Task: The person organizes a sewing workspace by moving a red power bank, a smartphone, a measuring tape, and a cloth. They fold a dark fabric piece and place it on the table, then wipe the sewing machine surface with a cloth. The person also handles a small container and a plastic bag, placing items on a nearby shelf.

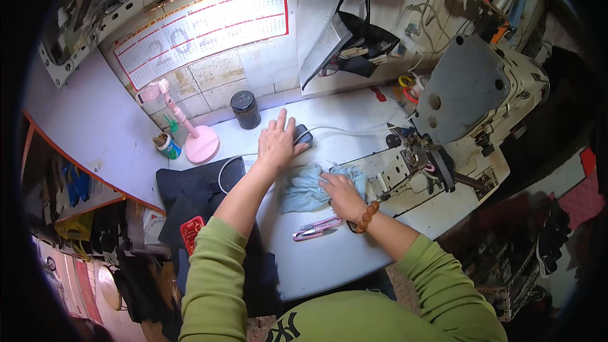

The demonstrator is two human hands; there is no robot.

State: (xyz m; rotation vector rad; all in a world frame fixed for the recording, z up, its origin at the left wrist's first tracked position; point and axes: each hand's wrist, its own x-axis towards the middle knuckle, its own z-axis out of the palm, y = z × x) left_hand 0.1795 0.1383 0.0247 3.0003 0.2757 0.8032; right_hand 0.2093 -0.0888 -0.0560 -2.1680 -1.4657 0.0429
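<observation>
Reaches forward with the left hand (277, 147) over the white table (310, 266), palm down, fingers well spread and nearly straight, thumb out at the side; has that thumb against or just beside a small black block (304, 136), hard to tell which, with no grip to be seen; lays the right hand (345, 196) on a crumpled light-blue cloth (301, 190), fingers together and slightly bent; cannot tell from this view whether pinching the fabric or only pressing on it; wears a brown beaded bracelet (367, 216) at the right wrist.

Has the blue cloth on the table in front of the body, just left of the bed of a sewing machine (465, 88); just below the cloth, pink-handled snips (316, 229), lying flat; across the black block, a pale cable (345, 128), stretching right toward the machine; beyond the left hand, a dark lidded jar (245, 111) near the wall; farther left, a pink stand (202, 144) on a round base and a small can (168, 145); under and beside the left forearm, dark fabric (190, 180), with a red case (191, 234) near the green sleeve; up on the wall, a calendar (209, 35) and, farther right, a hanging black holder (354, 44), filled with small items.
</observation>
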